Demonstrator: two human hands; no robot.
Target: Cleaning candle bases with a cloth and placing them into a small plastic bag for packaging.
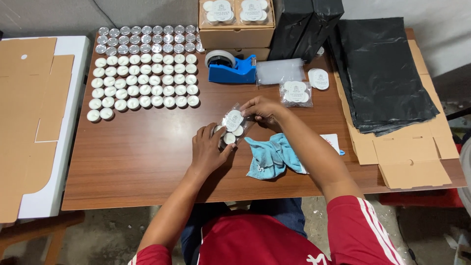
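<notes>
Both my hands hold a small clear plastic bag (pixel 234 125) with white tealight candles inside, over the middle of the brown wooden table (pixel 137 167). My left hand (pixel 208 149) grips the bag's lower end. My right hand (pixel 262 109) pinches its upper end. A round white label sits on the bag's front. Rows of loose white tealights (pixel 144 81) lie at the table's far left, with silver ones (pixel 147 39) behind them.
A blue cloth (pixel 272 156) lies right of my hands. A filled bag of tealights (pixel 296 93), empty clear bags (pixel 279 71), a blue tape dispenser (pixel 230 67), brown boxes (pixel 236 27), black plastic sheets (pixel 382 73) and flat cardboard (pixel 412 157) surround them. More cardboard (pixel 24 113) lies left.
</notes>
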